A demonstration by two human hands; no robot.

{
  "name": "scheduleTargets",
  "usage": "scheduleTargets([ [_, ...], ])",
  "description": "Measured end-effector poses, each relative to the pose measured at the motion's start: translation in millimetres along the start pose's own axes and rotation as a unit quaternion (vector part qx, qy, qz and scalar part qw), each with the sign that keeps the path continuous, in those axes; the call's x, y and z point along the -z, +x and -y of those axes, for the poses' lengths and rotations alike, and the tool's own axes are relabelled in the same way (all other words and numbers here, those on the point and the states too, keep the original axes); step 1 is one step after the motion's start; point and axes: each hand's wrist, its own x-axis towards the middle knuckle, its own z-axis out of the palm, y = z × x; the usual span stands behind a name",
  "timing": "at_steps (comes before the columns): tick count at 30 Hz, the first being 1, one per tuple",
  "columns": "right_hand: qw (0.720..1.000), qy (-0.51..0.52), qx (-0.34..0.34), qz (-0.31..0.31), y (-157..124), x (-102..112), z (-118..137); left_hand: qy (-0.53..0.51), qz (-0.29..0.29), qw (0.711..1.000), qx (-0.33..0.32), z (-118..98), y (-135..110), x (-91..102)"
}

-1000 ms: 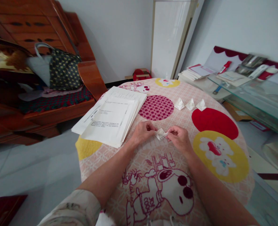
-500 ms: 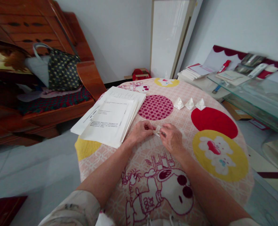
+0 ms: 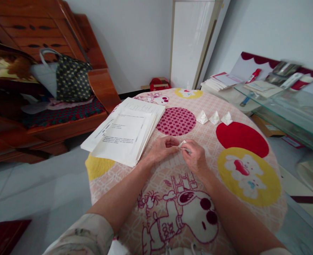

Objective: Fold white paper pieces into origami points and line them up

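Between both hands, over the middle of the table, is a small piece of folded white paper (image 3: 182, 144). My left hand (image 3: 163, 148) pinches its left edge between thumb and fingers. From the other side my right hand (image 3: 195, 154) grips it, and its fingers hide part of the paper. Beyond the hands stand three small folded paper shapes in a row, the left one (image 3: 202, 117), the middle one (image 3: 214, 118) and the right one (image 3: 226, 118). A stack of printed sheets (image 3: 124, 138) lies to the left of my left hand.
A patterned cloth (image 3: 135, 216) covers the round table. On the right a glass shelf (image 3: 291, 109) holds papers, a paper cup and other things. At the left stands a wooden bench (image 3: 100, 85) with a dark patterned bag (image 3: 73, 79) on it.
The folded paper has turned in my fingers, and a pointed corner now sticks up between them. My left fingers have spread a little along it. The paper shapes and the stack stay in place.
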Motion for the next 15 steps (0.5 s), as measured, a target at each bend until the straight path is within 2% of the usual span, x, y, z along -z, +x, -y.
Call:
scheduleTargets([
  [8, 0.998, 0.045, -0.049, 0.009, -1.5, 3.0, -0.9, -0.06, 0.001, 0.997, 0.056, -4.8, 0.4, -5.1],
  [15, 0.997, 0.062, -0.05, 0.005, -2.5, 3.6, -2.6, -0.062, -0.021, 0.997, 0.044, -2.8, -0.8, -6.1],
])
